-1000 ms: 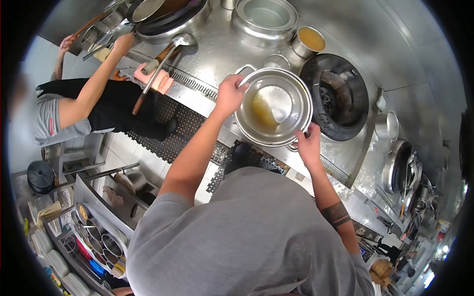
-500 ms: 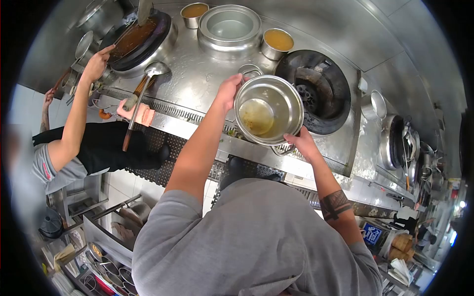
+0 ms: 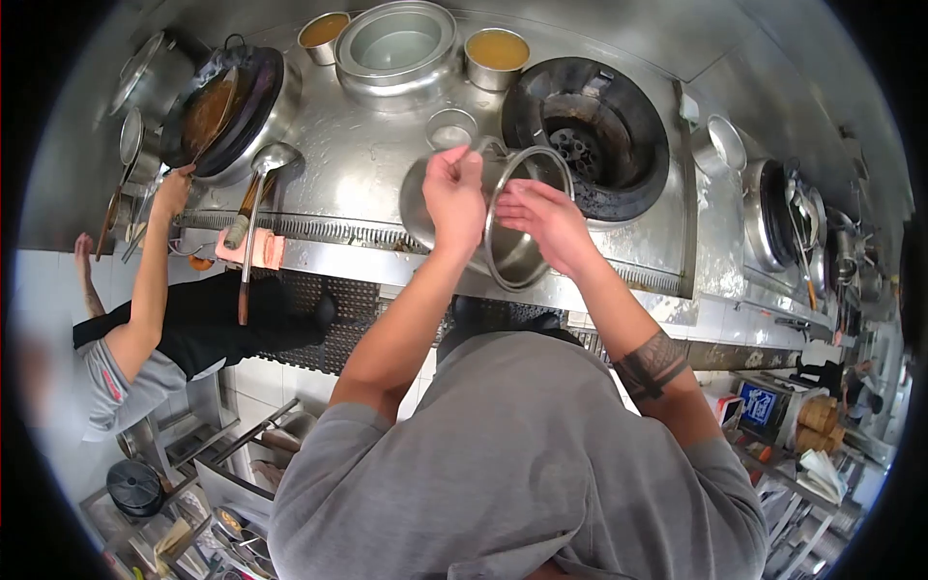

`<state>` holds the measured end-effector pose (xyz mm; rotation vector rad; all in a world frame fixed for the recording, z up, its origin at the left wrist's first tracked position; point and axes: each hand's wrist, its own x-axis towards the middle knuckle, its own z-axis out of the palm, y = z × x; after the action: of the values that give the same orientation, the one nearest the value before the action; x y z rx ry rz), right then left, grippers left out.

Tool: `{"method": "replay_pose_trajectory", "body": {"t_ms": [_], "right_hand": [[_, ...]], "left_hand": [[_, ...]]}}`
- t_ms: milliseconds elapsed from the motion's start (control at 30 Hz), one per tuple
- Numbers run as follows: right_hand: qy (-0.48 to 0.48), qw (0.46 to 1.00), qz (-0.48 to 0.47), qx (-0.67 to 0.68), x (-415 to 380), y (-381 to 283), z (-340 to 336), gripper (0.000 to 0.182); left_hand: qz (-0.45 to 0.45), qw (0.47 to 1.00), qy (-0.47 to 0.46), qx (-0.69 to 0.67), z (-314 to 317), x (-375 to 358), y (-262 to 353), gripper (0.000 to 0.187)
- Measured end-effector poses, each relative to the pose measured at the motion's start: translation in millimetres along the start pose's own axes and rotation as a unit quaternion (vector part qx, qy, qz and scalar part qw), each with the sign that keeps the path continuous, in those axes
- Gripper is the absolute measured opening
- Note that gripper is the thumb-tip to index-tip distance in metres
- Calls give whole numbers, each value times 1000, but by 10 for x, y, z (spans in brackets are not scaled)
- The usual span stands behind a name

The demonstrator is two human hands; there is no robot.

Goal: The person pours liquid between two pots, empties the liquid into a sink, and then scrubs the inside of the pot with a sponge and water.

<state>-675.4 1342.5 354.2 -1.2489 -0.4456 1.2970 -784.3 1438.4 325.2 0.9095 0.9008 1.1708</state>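
A steel pot (image 3: 418, 198) is tipped on its side at the counter's front edge, its round mouth turned to the right. My left hand (image 3: 456, 198) is closed, fingers curled at the pot's upper side beside its loop handle; its grip is partly hidden. My right hand (image 3: 546, 220) is open, fingers stretched leftward across the pot's mouth, their tips near the rim. Just behind the hands stands a small metal bowl (image 3: 451, 129). The black wok burner (image 3: 633, 184) sits behind and to the right of the pot.
A large water pot (image 3: 435, 43) stands at the back between two containers of yellow-brown liquid (image 3: 498, 53). To the left, a ladle (image 3: 275, 157) and a pink cloth (image 3: 271, 253) lie at the counter edge. A co-worker's hand (image 3: 172, 193) works at a sauce-filled wok (image 3: 205, 118).
The pot, upright with a little liquid inside before, has tipped onto its side. My right hand has left its lower handle and moved up and left. The small bowl has come into view.
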Motion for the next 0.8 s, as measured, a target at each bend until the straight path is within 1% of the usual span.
{"method": "replay_pose_trajectory", "body": {"t_ms": [33,67,100,133,200,233,300,367,400,467,500,533,567,600,633,667,700,767,800], "right_hand": [[-12,998,7,55,14,16,23,15],[-8,998,6,62,26,50,-10,15],[3,998,26,50,52,120,-51,14],[14,998,45,39,90,207,-102,14],[22,997,51,49,148,378,-256,15],[23,996,57,58,138,402,-280,16],[27,995,65,73,126,451,-336,17],[23,998,56,23,140,377,-325,19],[21,998,56,28,142,341,-310,19],[26,998,23,-52,157,291,-321,22],[25,998,22,-49,192,312,-344,22],[46,982,-55,-174,226,337,-356,25],[66,944,-131,-295,243,362,-380,29],[66,945,-131,-294,232,378,-440,29],[56,898,-233,-370,180,329,-480,33],[43,834,-330,-440,130,276,-511,38],[42,835,-328,-439,105,242,-546,38],[-9,743,-403,-534,93,168,-617,43],[-9,744,-402,-534,87,133,-644,43]], "left_hand": [[24,998,-20,48,16,-108,-29,21],[48,993,-41,96,26,-176,-60,22],[39,995,-63,62,17,-191,-145,24],[38,994,-70,68,6,-219,-146,24],[13,987,-118,110,-27,-264,-139,25],[11,986,-123,114,-53,-241,-171,25],[27,985,-134,107,-123,-166,-238,26],[22,980,-144,134,-125,-134,-170,28],[20,975,-153,157,-128,-111,-125,29],[20,971,-166,173,-141,-52,-84,30],[17,967,-178,184,-141,-30,-68,30],[18,966,-179,186,-132,-19,-32,30],[11,962,-185,201,-124,-8,1,30],[3,958,-191,215,-117,1,31,31],[3,957,-191,216,-119,26,31,31],[12,954,-205,220,-120,58,28,31],[20,949,-219,225,-124,82,21,31],[15,951,-217,221,-108,126,15,31],[13,952,-217,217,-95,153,14,32]]}}
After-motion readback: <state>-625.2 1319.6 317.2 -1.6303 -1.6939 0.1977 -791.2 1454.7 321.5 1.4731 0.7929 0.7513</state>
